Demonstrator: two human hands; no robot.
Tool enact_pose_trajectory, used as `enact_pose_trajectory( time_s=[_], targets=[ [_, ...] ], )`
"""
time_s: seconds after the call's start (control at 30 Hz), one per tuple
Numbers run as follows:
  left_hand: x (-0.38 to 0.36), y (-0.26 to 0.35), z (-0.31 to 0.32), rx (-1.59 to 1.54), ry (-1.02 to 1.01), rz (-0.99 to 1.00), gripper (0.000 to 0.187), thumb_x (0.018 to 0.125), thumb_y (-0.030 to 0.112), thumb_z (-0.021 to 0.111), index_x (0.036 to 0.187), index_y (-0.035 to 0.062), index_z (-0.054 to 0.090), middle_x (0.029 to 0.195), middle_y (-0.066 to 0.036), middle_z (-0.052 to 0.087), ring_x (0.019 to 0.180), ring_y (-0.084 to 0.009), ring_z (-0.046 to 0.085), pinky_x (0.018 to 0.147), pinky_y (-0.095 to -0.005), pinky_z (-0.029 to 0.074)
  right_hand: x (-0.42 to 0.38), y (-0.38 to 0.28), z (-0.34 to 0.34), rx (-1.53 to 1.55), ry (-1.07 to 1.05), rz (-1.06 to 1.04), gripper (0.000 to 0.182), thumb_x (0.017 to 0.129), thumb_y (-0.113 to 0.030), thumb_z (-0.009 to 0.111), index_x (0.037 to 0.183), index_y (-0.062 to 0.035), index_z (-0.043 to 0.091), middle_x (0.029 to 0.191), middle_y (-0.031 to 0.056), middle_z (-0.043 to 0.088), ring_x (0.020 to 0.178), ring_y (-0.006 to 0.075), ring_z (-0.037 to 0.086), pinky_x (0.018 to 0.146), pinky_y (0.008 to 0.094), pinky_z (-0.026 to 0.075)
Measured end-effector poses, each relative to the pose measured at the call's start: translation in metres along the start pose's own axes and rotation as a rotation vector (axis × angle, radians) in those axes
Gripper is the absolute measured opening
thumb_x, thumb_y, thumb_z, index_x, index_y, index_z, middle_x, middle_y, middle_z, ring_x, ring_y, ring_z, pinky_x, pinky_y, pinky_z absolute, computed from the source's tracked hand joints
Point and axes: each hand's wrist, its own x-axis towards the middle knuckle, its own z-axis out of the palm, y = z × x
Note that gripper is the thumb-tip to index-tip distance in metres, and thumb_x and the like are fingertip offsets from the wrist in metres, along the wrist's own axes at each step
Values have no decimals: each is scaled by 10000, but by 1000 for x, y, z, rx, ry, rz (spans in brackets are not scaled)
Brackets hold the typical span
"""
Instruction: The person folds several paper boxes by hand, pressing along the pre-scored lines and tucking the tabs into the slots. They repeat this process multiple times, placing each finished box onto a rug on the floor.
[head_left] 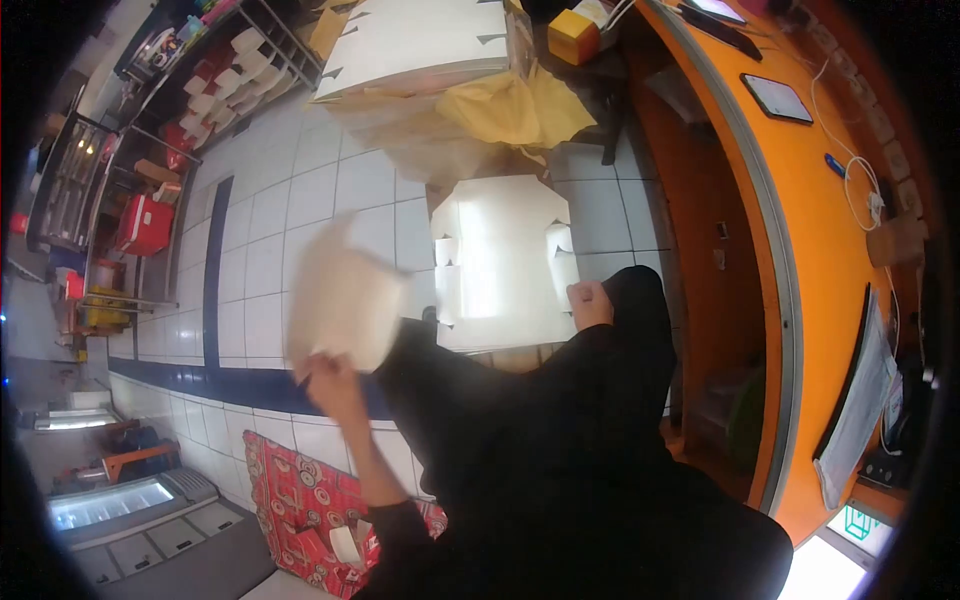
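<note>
My left hand, reaching out to the left, is closed on the lower edge of a pale cardboard piece. Motion smears this cardboard, so its exact shape is blurred. In front of my knees lies a flat white box blank with cut corners and small notched flaps along both sides. My right hand is at the right edge of that blank, beside my right knee, with its fingers curled in. Whether it pinches the blank's edge I cannot tell.
A stack of white blanks stands ahead, with yellow-brown paper below it. On the right runs an orange counter with a tablet. Shelves with a red cooler line the left; a red patterned cloth lies lower left.
</note>
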Motion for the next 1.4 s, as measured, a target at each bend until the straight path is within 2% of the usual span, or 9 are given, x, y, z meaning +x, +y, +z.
enact_pose_trajectory(
  time_s=[0.27,0.33,0.37,0.43,0.57,0.73,0.8,0.93,1.4],
  targets=[
    [-30,-316,-105,210,223,-142,495,960,408,645,1199,-25,648,1002,-217,705,880,-352,690,789,-445,556,12,12,6,-8,25,41,302,839,-268,763,1014,-56,640,893,106,653,845,281,652,778,414,527],
    [-91,-388,-168,923,341,-218,381,1022,368,534,1076,32,706,962,-178,707,820,-319,690,646,-399,548,18,19,4,-52,10,45,360,825,-282,777,1062,-61,620,951,122,639,889,297,644,801,423,523],
    [-114,-504,-211,1357,164,158,497,902,505,629,1173,98,719,1101,-226,704,982,-320,692,765,-475,535,16,21,5,-96,-3,55,422,811,-296,791,1109,-65,600,1009,139,625,932,313,637,823,433,519],
    [-172,-460,-248,1072,49,-552,495,901,480,623,1171,75,712,1099,-231,702,980,-347,687,773,-491,531,8,18,10,-159,-1,35,485,794,-312,805,1148,-72,575,1058,152,602,976,327,621,849,441,511],
    [-184,-411,-210,779,-79,-917,491,899,428,610,1167,28,700,1096,-241,699,976,-400,677,790,-523,522,0,1,6,-266,-37,11,623,726,-320,861,1191,-82,522,1144,171,563,1052,354,591,902,453,492],
    [-81,-243,-36,229,206,-146,427,907,251,653,1202,-58,636,1182,-278,646,1042,-406,650,901,-488,504,16,11,9,-251,-10,6,568,690,-240,894,1100,-62,542,1078,151,603,997,347,616,859,446,510],
    [-39,-166,33,-270,139,-54,424,950,238,647,1277,-16,555,1174,-207,621,1036,-318,627,908,-411,507,20,10,8,-155,-2,31,464,712,-179,877,1019,-54,553,992,136,632,933,347,639,803,445,520],
    [-12,-14,112,-122,-136,358,417,920,237,646,1255,-5,590,995,-156,699,851,-300,683,803,-398,533,6,-8,5,-244,16,-28,359,782,-165,825,985,-47,554,927,138,644,892,346,651,777,443,521],
    [-55,67,143,-101,-572,139,639,865,426,682,1308,-20,565,1222,-243,580,1123,-428,595,969,-490,484,17,-25,3,-202,41,-117,313,972,-360,611,1022,-51,615,934,213,699,941,438,665,808,510,503]
  ],
)
